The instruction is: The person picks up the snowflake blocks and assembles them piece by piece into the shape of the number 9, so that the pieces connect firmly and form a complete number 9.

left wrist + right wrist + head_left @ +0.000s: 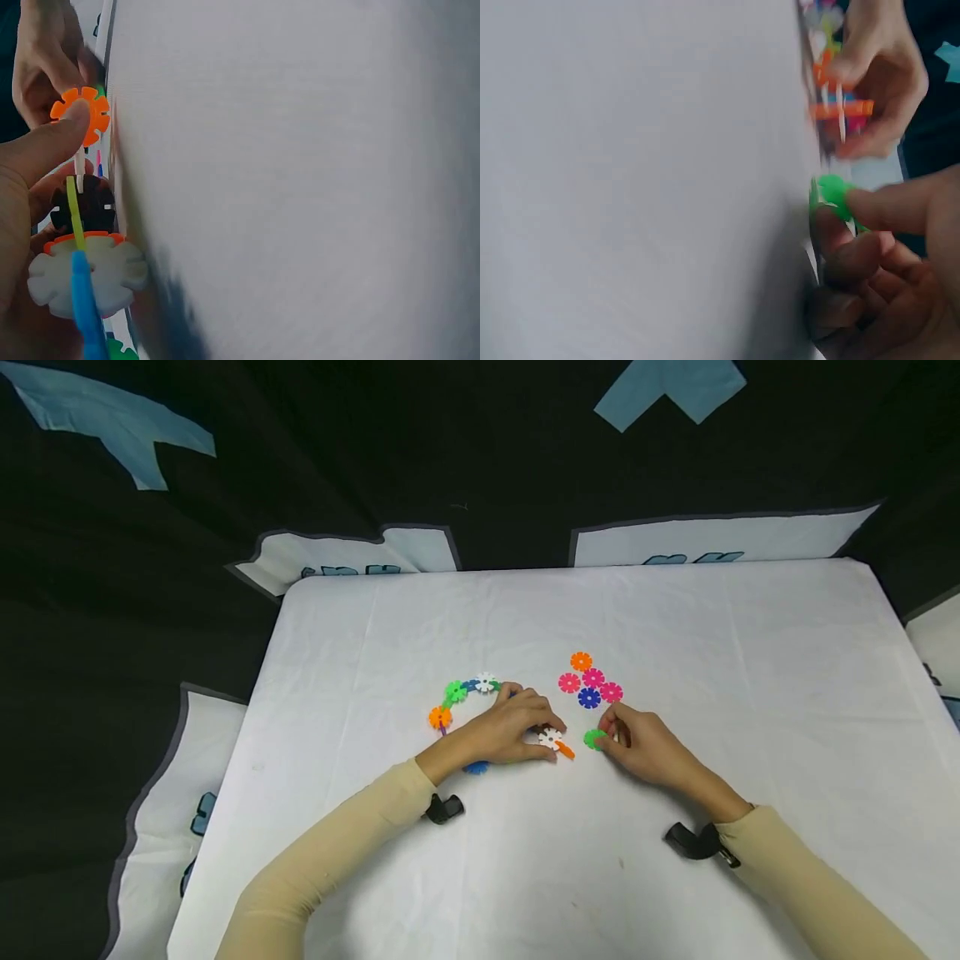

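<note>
My left hand [517, 728] reaches over a curved chain of interlocking snowflake discs and grips its near end. In the head view a white disc [550, 738] and an edge-on orange disc [566, 750] stick out past its fingers. The left wrist view has its thumb on an orange disc [91, 120], with black [86, 206] and white discs [112, 277] linked behind. My right hand [652, 756] pinches a green disc [593, 739] between thumb and fingers, a short gap to the right of the chain's end. Part of the chain is hidden beneath the left hand.
Loose discs lie just beyond the hands: an orange one [581, 661], a blue one [589, 697] and several pink ones [593, 677]. The chain's far side holds a green disc [455, 692] and an orange one [439, 717]. A white cloth covers the table [750, 677].
</note>
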Action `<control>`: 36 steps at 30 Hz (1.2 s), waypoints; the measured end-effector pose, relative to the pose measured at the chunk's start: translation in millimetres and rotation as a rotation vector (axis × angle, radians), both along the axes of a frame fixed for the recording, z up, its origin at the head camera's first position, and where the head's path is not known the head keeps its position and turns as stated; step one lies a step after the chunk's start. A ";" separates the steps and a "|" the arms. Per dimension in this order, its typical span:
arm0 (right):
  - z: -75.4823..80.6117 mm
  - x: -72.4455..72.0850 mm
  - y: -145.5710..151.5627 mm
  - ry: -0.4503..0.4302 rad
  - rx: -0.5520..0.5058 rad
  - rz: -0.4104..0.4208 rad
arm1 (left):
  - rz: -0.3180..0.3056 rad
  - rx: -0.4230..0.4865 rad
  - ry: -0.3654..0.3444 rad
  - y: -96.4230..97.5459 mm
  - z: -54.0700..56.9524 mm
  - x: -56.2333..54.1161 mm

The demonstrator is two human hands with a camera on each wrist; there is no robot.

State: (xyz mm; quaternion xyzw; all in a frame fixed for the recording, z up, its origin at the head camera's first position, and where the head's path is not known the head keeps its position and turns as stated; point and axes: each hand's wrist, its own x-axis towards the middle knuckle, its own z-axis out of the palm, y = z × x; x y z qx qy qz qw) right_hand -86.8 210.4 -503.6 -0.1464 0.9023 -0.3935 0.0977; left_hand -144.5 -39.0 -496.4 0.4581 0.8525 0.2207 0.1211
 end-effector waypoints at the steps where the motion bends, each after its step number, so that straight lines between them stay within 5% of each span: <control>1: 0.0 4.3 0.1 -0.028 -0.047 -0.014 | 0.000 0.001 0.003 0.3 0.3 -0.1; 7: 0.4 21.0 -3.9 -0.233 -0.282 -0.071 | -0.016 0.085 0.007 1.5 0.4 -0.1; 14: -2.7 25.8 -11.2 -0.374 -0.385 -0.049 | -0.046 0.179 -0.005 3.3 -2.6 0.8; 36: -11.7 35.5 -34.2 -0.460 -0.671 -0.143 | -0.022 0.318 -0.060 3.0 -10.3 1.5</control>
